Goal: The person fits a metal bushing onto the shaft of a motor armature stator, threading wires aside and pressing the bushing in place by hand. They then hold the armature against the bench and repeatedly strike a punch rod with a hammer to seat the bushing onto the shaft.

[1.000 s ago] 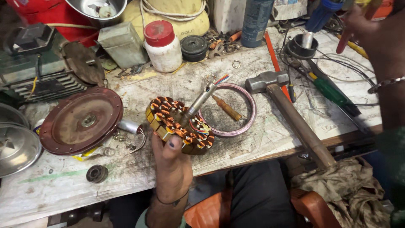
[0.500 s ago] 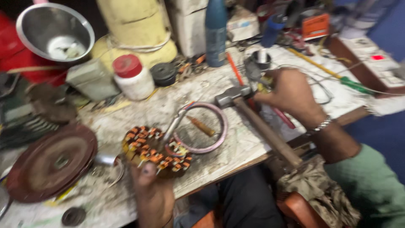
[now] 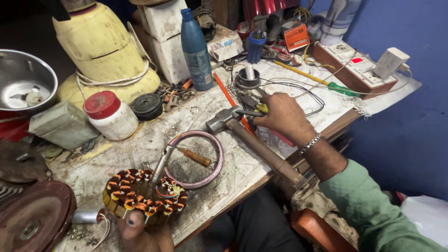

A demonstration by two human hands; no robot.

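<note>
your right hand [image 3: 280, 114] is up past the hammer [image 3: 254, 144], fingers curled around a pair of pliers [image 3: 254, 109] with yellow grips, which lies just beyond the hammer's steel head. the hammer is your landmark: its head sits toward the middle of the desk [image 3: 224, 186] and its long wooden handle runs down and to the right, out over the near edge. the pliers' jaws point left, roughly level with the hammer's head. your left hand [image 3: 137, 231] is well away, down and left of the hammer, thumb pressed on the near rim of the copper-wound motor coil [image 3: 144, 196], whose metal shaft tilts up and right, back toward the hammer. between coil and hammer lies a pink wire ring [image 3: 193, 158] with a small wooden-handled tool [image 3: 193, 156] inside it. the right hand is plainly the nearer one to the hammer and pliers; i cannot tell how firmly it grips.
</note>
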